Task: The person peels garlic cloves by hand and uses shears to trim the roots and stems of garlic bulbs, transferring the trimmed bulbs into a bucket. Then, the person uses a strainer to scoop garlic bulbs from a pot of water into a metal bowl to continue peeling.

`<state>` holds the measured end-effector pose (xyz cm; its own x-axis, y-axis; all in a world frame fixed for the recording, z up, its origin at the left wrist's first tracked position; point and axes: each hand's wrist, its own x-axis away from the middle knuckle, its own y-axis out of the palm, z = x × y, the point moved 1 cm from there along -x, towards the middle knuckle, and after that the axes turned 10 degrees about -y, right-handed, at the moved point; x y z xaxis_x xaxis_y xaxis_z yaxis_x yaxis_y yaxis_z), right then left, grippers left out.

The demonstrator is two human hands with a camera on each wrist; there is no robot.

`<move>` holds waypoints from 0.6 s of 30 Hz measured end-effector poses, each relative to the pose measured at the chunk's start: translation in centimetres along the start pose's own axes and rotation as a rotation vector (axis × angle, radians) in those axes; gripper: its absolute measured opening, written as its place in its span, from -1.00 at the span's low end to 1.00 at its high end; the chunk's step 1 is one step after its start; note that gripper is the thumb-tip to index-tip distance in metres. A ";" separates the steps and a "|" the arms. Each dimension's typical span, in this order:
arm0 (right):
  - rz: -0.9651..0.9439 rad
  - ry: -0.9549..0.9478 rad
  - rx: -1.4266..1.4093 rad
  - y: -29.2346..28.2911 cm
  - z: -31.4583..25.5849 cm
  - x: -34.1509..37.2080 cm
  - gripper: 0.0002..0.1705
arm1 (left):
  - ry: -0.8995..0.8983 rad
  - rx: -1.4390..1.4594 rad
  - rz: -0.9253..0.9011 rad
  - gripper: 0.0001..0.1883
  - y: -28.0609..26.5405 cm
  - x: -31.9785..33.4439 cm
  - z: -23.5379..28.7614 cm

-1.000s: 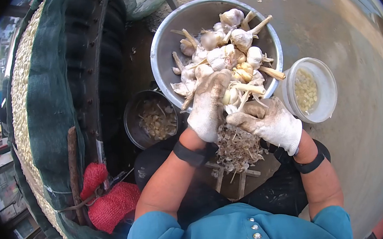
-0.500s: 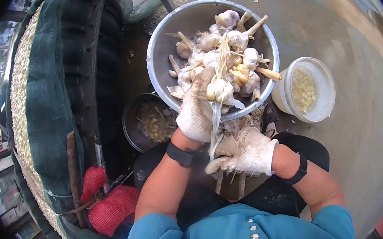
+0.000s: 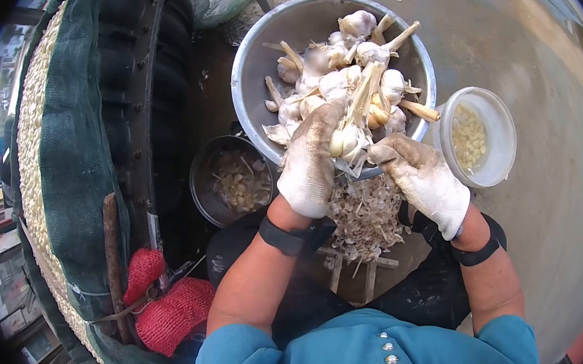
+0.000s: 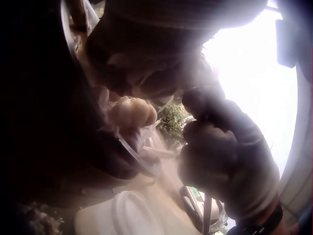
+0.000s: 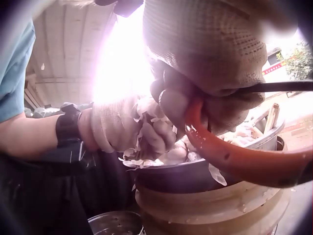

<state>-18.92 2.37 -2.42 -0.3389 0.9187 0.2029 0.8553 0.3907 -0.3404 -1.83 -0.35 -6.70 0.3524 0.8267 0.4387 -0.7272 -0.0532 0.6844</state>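
Observation:
Both hands wear soiled white knit gloves. The left hand (image 3: 310, 169) grips a garlic bulb (image 3: 349, 141) by its side, its dry stem pointing up over the bowl. At the bulb's lower right, the fingertips of the right hand (image 3: 426, 177) are curled beside loose papery skin. In the right wrist view, a glossy, curved orange tool handle (image 5: 244, 159) runs under those curled fingers, beside a thin dark rod (image 5: 283, 87); the kind of tool cannot be told. Below the hands is the metal bowl (image 3: 238, 91), heaped with unpeeled garlic bulbs (image 3: 332, 87).
Right of the bowl stands a white plastic tub (image 3: 502, 136) with peeled cloves. A metal pot (image 3: 200, 199) with cloves and scraps is at the left. Garlic skins (image 3: 364, 224) pile up between the knees. A red mesh bag (image 3: 177, 313) and a stick (image 3: 114, 267) flank the left side.
The right hand pulled a strip of skin down toward the lap, then came back up to the bulb. The left hand keeps hold of the bulb, now tilted slightly right.

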 end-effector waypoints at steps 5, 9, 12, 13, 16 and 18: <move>0.020 -0.026 0.026 0.5 0.4 0.0 -0.77 | 0.160 -0.359 0.053 -0.60 -0.8 -0.1 -0.8; -0.012 0.082 -0.090 0.5 0.2 0.0 -0.78 | 0.073 -0.278 0.072 -0.60 -0.9 -0.3 -0.9; -0.026 0.256 -0.206 0.4 -0.6 -0.1 -0.79 | 0.073 -0.313 0.042 -0.60 -0.8 -0.3 -1.2; -0.026 0.255 -0.206 0.4 -0.5 -0.1 -0.79 | 0.016 -0.159 0.032 -0.60 -0.5 -0.1 -1.5; -0.014 0.174 -0.229 0.9 0.6 0.1 -0.67 | -0.065 0.013 0.002 -0.61 -0.1 0.2 -1.3; 0.033 -0.020 -0.067 1.4 1.3 -0.1 -0.77 | -0.090 0.033 -0.015 -0.61 0.5 0.4 -1.1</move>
<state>-18.22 2.89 -4.12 -0.3174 0.9321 0.1743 0.8902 0.3562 -0.2841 -2.71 0.53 -6.77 0.4160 0.7738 0.4777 -0.7018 -0.0608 0.7098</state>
